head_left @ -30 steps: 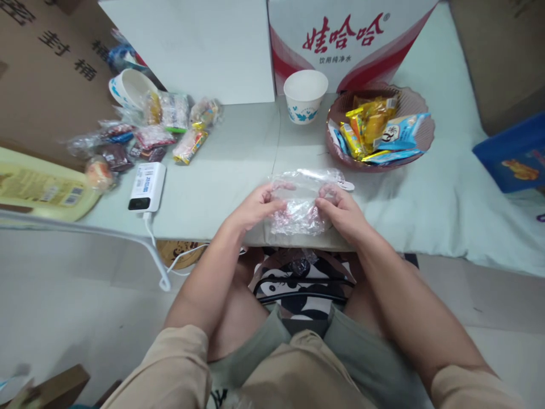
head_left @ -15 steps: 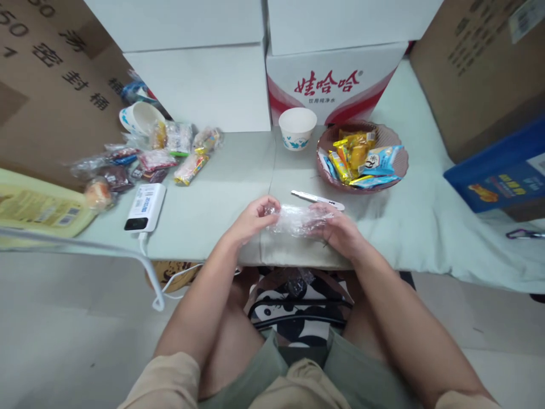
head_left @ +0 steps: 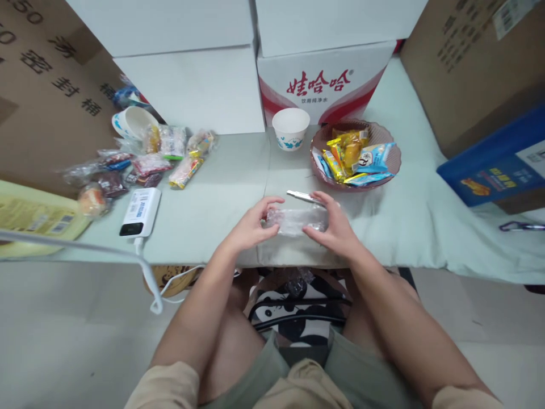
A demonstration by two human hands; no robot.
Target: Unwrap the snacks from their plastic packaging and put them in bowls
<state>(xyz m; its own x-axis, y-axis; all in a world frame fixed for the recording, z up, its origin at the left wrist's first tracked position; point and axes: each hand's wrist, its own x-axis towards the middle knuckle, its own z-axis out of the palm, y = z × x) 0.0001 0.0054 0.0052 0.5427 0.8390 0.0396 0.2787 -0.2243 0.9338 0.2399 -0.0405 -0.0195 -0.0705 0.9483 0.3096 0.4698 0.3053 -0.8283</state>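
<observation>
A crinkled clear plastic wrapper (head_left: 293,221) stretches between my two hands, low over the table's front edge. My left hand (head_left: 258,224) curves around its left end, thumb in front and index finger stretched along the far side. At the right end, my right hand (head_left: 334,227) holds it with the thumb on the near edge and the fingers behind. Whether anything lies inside the wrapper I cannot make out. Just beyond it lies a slim silver and white utility knife (head_left: 303,196), partly hidden by my right fingers.
Behind stand a paper cup (head_left: 290,139) and a pink glass bowl (head_left: 394,165) of packaged snacks. Wrapped snacks (head_left: 149,165), a tipped paper cup (head_left: 131,122) and a white power bank (head_left: 140,213) with a cable are on the left. Boxes (head_left: 187,91) line the back.
The wrapper looks flatter and more rectangular between my hands. My fingers have opened wider around its ends, and my right fingers now cover part of the knife. The view has shifted slightly.
</observation>
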